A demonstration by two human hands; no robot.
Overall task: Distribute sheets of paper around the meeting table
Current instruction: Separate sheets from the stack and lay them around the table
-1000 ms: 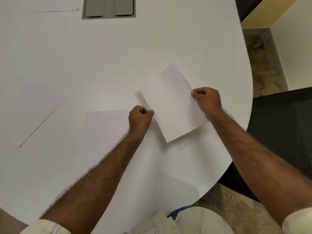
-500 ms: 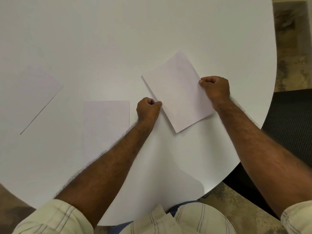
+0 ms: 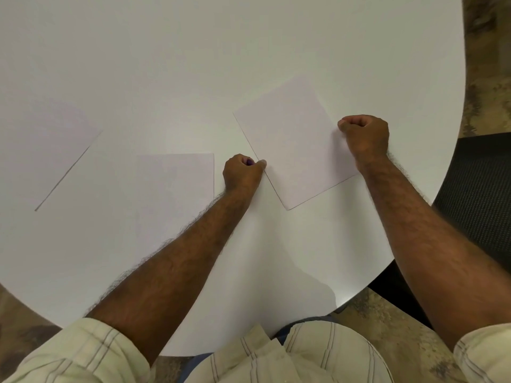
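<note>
A white sheet of paper (image 3: 293, 142) lies turned at an angle on the round white meeting table (image 3: 249, 51). My left hand (image 3: 242, 172) pinches the sheet's left edge with curled fingers. My right hand (image 3: 365, 136) is closed on its right edge. A second sheet (image 3: 177, 183) lies flat just left of my left hand. A third sheet (image 3: 47, 147) lies further left, angled, near the frame's edge.
The table's curved edge runs down the right side and along the bottom. A dark mesh chair (image 3: 481, 189) stands right of the table. Mottled brown floor (image 3: 387, 327) shows below the edge, close to my striped shirt.
The sheet between my hands has come down flat onto the table. The view has tilted down and nearer, so the grey panel in the table's middle has left the frame.
</note>
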